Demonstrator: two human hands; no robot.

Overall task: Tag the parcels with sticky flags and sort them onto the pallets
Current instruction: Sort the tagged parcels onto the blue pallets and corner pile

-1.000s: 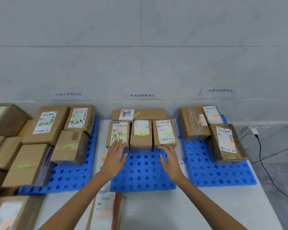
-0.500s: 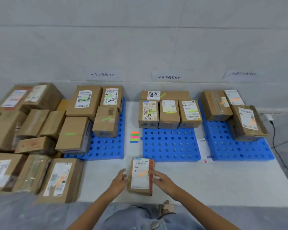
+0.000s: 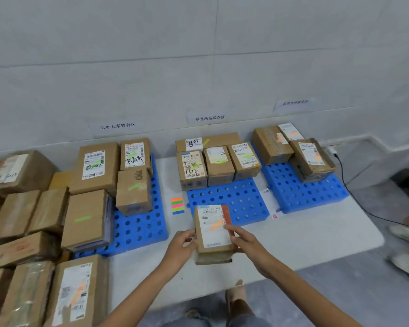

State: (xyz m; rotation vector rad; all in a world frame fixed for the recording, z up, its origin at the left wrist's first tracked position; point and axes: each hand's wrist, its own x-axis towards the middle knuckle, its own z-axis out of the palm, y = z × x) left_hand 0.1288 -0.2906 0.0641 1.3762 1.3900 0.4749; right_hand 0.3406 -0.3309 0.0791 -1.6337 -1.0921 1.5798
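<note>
A small brown parcel [image 3: 211,226] with a white label and an orange flag is lifted above the table's front. My left hand [image 3: 181,243] grips its left side and my right hand [image 3: 244,241] grips its right side. Three blue pallets lie along the wall: the left pallet [image 3: 139,228], the middle pallet [image 3: 234,204] and the right pallet [image 3: 302,193]. Each carries tagged parcels; green flags show on the left and middle ones, orange on the right. A pad of sticky flags [image 3: 177,205] lies between the left and middle pallets.
A pile of brown parcels [image 3: 21,220] fills the left end of the white table [image 3: 316,234]. One with an orange flag [image 3: 77,293] lies at the front left. A black cable [image 3: 354,199] runs off the right side. Paper signs [image 3: 209,118] hang on the wall. Someone's shoes [image 3: 405,232] stand at the right.
My hands left the middle pallet's parcels, came back to the table's front, took hold of the orange-flagged parcel and raised it. The camera swung left and down.
</note>
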